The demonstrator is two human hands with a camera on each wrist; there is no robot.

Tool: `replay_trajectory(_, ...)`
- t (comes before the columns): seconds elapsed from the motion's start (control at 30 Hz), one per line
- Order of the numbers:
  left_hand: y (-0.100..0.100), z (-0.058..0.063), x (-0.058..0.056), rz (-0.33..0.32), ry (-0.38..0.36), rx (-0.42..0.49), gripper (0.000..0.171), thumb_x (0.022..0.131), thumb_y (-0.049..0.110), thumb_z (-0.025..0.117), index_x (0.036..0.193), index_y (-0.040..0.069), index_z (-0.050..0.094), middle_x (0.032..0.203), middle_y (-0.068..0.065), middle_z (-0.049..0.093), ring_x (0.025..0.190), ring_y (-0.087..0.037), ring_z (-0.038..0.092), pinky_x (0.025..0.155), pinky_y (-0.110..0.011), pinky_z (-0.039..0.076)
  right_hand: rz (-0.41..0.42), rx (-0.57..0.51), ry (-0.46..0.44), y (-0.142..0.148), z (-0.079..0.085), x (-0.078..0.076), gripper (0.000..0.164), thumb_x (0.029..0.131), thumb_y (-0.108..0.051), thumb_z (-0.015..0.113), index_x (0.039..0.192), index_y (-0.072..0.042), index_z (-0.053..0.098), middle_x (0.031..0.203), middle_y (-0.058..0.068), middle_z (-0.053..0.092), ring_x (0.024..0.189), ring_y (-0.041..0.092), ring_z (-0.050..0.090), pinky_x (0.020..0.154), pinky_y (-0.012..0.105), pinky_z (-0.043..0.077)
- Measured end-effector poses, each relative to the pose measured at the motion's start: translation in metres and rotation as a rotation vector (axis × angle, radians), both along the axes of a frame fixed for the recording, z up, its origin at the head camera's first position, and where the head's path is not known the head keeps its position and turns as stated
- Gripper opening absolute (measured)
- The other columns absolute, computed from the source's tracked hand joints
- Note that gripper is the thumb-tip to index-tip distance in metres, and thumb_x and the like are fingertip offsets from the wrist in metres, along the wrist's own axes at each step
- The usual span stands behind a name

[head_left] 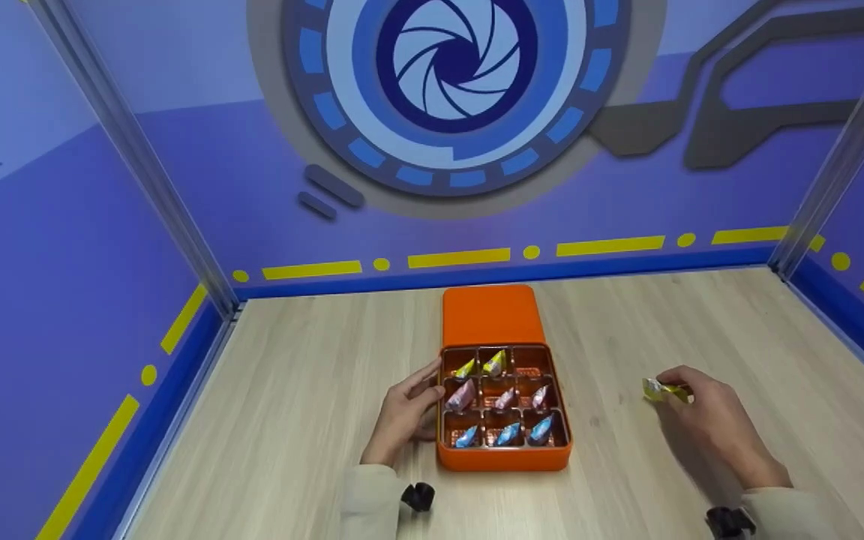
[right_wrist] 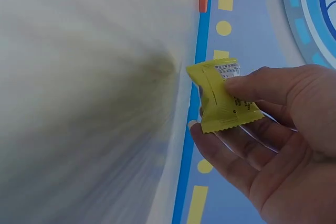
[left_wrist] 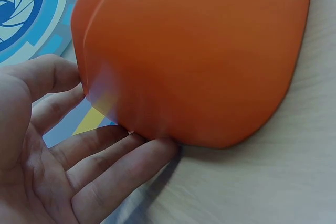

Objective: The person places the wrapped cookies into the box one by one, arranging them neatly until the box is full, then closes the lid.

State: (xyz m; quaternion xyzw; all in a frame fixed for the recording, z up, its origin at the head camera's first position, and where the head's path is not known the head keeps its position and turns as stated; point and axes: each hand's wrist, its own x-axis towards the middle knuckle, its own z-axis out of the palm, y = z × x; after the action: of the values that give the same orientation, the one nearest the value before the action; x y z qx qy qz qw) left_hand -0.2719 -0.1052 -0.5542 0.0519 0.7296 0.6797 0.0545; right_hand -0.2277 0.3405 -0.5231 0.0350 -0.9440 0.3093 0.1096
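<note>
An orange box (head_left: pixel 503 460) sits on the table, its lid part (head_left: pixel 492 315) lying at the far side. Inside, a brown tray is split into several compartments. Two yellow-wrapped candies (head_left: pixel 495 363) lie in the far row, where the right compartment shows a bare floor. Pink-wrapped candies (head_left: pixel 460 395) fill the middle row and blue-wrapped ones (head_left: pixel 508 433) the near row. My left hand (head_left: pixel 403 412) holds the box's left side, thumb at the rim, fingertips along the orange wall (left_wrist: pixel 199 61). Right of the box, my right hand (head_left: pixel 718 416) pinches a yellow-wrapped candy (right_wrist: pixel 218 98) above the table.
The light wooden table (head_left: pixel 312 375) is bounded by a blue printed back wall (head_left: pixel 207 180) and side walls. Metal posts (head_left: pixel 132 150) stand at the back corners. Dark clips (head_left: pixel 418 496) sit near both cuffs.
</note>
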Motion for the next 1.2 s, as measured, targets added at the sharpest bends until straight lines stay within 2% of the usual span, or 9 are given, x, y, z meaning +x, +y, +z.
replay_trajectory(0.07, 0.000, 0.000, 0.000, 0.001, -0.004, 0.002, 0.051, 0.104, 0.021, 0.069, 0.154, 0.022, 0.060, 0.159, -0.015, 0.051, 0.141, -0.039, 0.052, 0.091, -0.052, 0.060, 0.002, -0.004, 0.014, -0.003, 0.001, -0.001, 0.023, 0.094, 0.007, 0.072, 0.117, 0.005, 0.070, 0.113, 0.024, 0.073, 0.104, 0.041, 0.069, 0.088, 0.060, 0.055)
replay_trajectory(0.27, 0.001, 0.002, 0.000, -0.006, 0.000, 0.007, 0.052, 0.104, 0.020, 0.069, 0.155, 0.020, 0.058, 0.159, -0.016, 0.051, 0.142, -0.040, 0.051, 0.095, -0.054, 0.058, 0.024, -0.032, 0.038, -0.010, 0.005, -0.004, 0.026, 0.094, 0.007, 0.073, 0.119, 0.004, 0.070, 0.115, 0.023, 0.073, 0.104, 0.039, 0.070, 0.086, 0.055, 0.058)
replay_trajectory(0.5, 0.001, 0.003, 0.002, -0.004, 0.014, -0.004, 0.053, 0.105, 0.020, 0.068, 0.156, 0.019, 0.057, 0.159, -0.018, 0.050, 0.143, -0.041, 0.050, 0.101, -0.056, 0.054, 0.085, -0.064, 0.067, -0.018, 0.010, -0.010, 0.034, 0.088, 0.016, 0.073, 0.121, 0.006, 0.069, 0.115, 0.022, 0.073, 0.104, 0.038, 0.070, 0.083, 0.048, 0.060)
replay_trajectory(0.63, 0.002, 0.003, 0.003, 0.001, 0.012, 0.004, 0.053, 0.104, 0.020, 0.069, 0.156, 0.018, 0.057, 0.158, -0.019, 0.050, 0.141, -0.043, 0.051, 0.093, -0.058, 0.058, 0.099, -0.062, 0.096, -0.022, 0.012, -0.013, 0.036, 0.088, 0.016, 0.074, 0.121, 0.003, 0.071, 0.115, 0.018, 0.074, 0.103, 0.035, 0.070, 0.083, 0.047, 0.060)
replay_trajectory(0.83, 0.002, 0.004, 0.002, -0.002, 0.028, 0.009, 0.053, 0.104, 0.018, 0.068, 0.156, 0.016, 0.057, 0.158, -0.015, 0.052, 0.145, -0.038, 0.049, 0.108, -0.052, 0.049, 0.136, -0.091, 0.154, -0.028, 0.014, -0.018, 0.034, 0.088, 0.015, 0.076, 0.117, -0.001, 0.074, 0.112, 0.012, 0.075, 0.100, 0.031, 0.071, 0.080, 0.032, 0.060)
replay_trajectory(1.0, 0.002, 0.002, 0.001, -0.001, 0.025, 0.028, 0.053, 0.103, 0.015, 0.068, 0.155, 0.015, 0.057, 0.154, -0.015, 0.057, 0.140, -0.033, 0.055, 0.109, -0.046, 0.049, 0.160, -0.137, 0.124, -0.032, 0.016, -0.021, 0.033, 0.091, 0.011, 0.077, 0.120, -0.004, 0.075, 0.115, 0.011, 0.074, 0.100, 0.030, 0.071, 0.080, 0.019, 0.056)
replay_trajectory(1.2, 0.003, 0.003, 0.001, 0.003, 0.026, 0.033, 0.051, 0.103, 0.015, 0.069, 0.153, 0.014, 0.060, 0.153, -0.015, 0.057, 0.139, -0.033, 0.055, 0.111, -0.048, 0.048, 0.178, -0.165, 0.111, -0.037, 0.018, -0.024, 0.033, 0.092, 0.010, 0.077, 0.120, -0.005, 0.074, 0.116, 0.011, 0.074, 0.102, 0.030, 0.071, 0.082, 0.017, 0.055)
